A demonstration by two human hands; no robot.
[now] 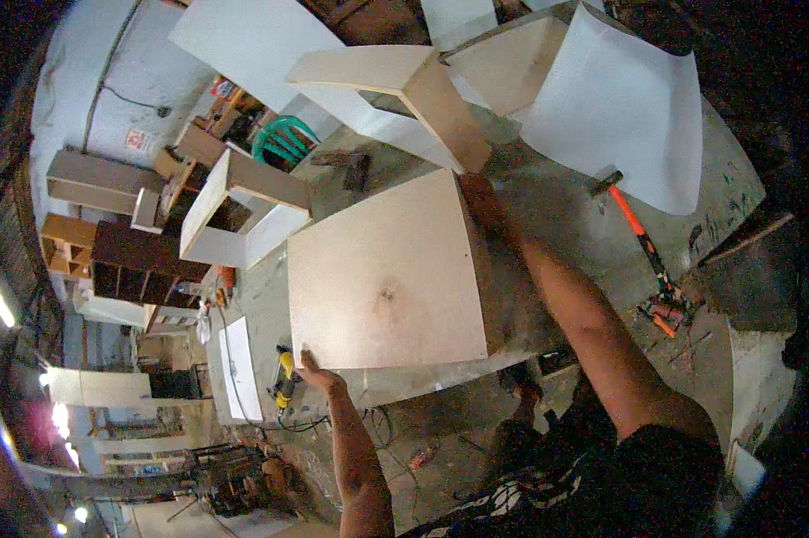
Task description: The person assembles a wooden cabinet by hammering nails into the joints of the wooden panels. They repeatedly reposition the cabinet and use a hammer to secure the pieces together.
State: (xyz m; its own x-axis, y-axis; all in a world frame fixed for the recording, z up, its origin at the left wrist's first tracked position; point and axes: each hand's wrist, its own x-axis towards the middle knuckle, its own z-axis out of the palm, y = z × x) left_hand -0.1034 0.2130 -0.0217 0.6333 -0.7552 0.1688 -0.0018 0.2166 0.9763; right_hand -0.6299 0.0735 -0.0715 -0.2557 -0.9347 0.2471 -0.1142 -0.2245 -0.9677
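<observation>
A square pale plywood panel (pixel 378 260) with a dark knot mark lies in front of me over the grey worktable. My left hand (pixel 319 369) is closed on its near left corner, thumb on top and the other fingers out of sight beneath. Stretched far forward, my right hand (pixel 483 199) grips the far right corner; it is dim, and most of its fingers are hidden. Just past that hand stands an open wooden frame (pixel 436 94), its end close to the panel's corner.
A hammer (pixel 633 220) with an orange handle lies right on the worktable (pixel 566 233), near a white sheet (pixel 615 108). To the left are another wooden frame (pixel 252 206), a yellow power tool (pixel 285 378) with a cord, and a white paper (pixel 239 368). A green chair (pixel 283 139) stands beyond.
</observation>
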